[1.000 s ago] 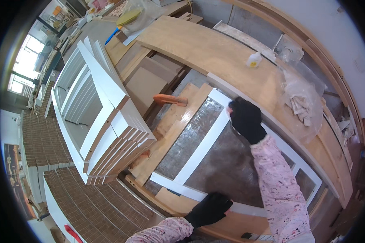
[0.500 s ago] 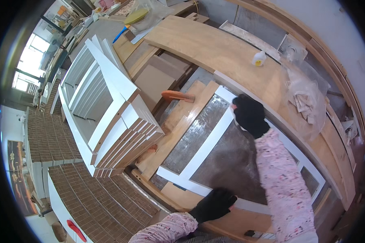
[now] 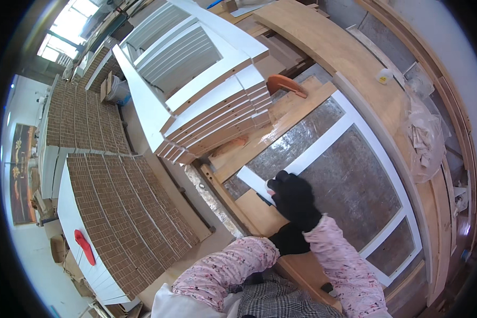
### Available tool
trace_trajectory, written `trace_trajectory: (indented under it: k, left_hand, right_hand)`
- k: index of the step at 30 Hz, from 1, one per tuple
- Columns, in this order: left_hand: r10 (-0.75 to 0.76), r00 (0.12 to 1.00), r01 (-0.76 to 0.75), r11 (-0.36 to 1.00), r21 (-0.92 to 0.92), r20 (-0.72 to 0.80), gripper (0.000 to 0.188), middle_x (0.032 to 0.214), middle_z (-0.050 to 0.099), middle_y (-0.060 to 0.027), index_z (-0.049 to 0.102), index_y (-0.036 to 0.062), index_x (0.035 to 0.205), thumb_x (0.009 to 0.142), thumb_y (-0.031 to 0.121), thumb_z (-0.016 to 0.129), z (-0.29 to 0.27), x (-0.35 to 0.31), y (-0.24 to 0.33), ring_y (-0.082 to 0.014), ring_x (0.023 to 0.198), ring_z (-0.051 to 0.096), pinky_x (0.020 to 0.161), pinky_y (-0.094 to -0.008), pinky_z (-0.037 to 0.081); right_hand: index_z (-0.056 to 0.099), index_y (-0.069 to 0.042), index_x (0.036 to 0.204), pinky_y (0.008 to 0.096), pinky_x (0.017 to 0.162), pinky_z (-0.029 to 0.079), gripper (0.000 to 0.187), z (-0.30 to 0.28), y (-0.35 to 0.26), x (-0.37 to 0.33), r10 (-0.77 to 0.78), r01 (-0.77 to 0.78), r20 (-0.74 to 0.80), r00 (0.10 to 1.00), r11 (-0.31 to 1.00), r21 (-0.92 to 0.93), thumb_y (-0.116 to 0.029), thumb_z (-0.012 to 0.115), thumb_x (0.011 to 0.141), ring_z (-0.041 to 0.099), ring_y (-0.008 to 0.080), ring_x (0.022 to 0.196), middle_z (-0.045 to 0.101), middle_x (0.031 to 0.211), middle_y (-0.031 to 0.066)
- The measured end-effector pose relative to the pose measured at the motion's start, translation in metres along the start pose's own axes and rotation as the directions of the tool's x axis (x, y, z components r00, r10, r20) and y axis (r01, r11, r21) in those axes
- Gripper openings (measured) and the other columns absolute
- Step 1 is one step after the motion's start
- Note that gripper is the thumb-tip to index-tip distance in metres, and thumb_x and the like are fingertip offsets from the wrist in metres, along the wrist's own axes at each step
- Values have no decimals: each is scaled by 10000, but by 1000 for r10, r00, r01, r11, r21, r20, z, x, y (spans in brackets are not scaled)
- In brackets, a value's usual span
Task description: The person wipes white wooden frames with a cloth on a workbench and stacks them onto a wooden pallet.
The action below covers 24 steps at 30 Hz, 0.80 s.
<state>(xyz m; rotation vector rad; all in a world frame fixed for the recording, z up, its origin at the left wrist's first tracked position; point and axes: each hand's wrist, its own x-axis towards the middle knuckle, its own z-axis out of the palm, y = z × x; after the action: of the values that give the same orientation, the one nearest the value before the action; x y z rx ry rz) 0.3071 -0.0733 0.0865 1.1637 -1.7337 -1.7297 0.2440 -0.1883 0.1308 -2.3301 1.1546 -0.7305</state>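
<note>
A white-painted frame (image 3: 323,148) with a crossbar lies flat over a grey, scuffed surface. My right hand (image 3: 292,197), in a black glove, is on the frame's near-left corner, with its fingers curled. A small bit of something white shows at its fingertips; most of it is hidden, so I cannot make out its kind. Close by, my left hand (image 3: 290,239), also black-gloved, is at the frame's near side. The right wrist overlaps it and its fingers are hidden. Both forearms wear pink flowered sleeves.
A stack of similar white frames (image 3: 206,85) stands at the far left, beside an orange curved piece (image 3: 286,85). Brown-sided piles (image 3: 122,201) fill the left, with a red object (image 3: 85,246) on one. A white bottle (image 3: 384,76) and plastic bag (image 3: 424,138) lie right.
My right hand has moved from the frame's far side to its near-left corner, beside my left hand. The view has swung left, and the left hand's fingers are now hidden.
</note>
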Motion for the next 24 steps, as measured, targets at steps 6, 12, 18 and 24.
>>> trace_trajectory:
  k: [6,12,18,24]
  left_hand:
    - [153,963,-129,985,117,-221,422,1150,669,-148,666,82,1200,887,362,708,25,-10,-37,-303,1074,648,951,-407,515]
    - [326,903,-390,895,-218,-279,419,1169,664,-130,628,67,1251,928,329,679,70,2,-107,-260,1093,641,971,-397,508]
    - [421,898,-366,876,313,-128,406,1161,664,-122,636,73,1242,939,343,658,26,9,-35,-244,1155,613,974,-390,505]
    - [572,787,-420,770,481,-229,401,1122,669,-110,659,43,1176,917,348,677,55,-11,-128,-212,1095,637,903,-365,526]
  right_hand:
    - [670,-125,830,423,604,489,73,19,-4,-7,-70,87,157,985,991,-100,-142,709,771,622,255,720,576,787,53]
    - [643,-133,819,417,595,494,56,32,-9,5,-3,8,31,1000,990,-138,-167,687,819,635,268,706,604,800,66]
    - [656,-123,843,425,610,502,73,18,9,-26,16,-12,93,996,999,-44,-195,664,853,641,281,704,607,758,64]
    - [651,-107,841,437,630,515,115,36,-18,8,73,-52,165,984,991,-125,-218,656,871,653,295,734,613,822,91]
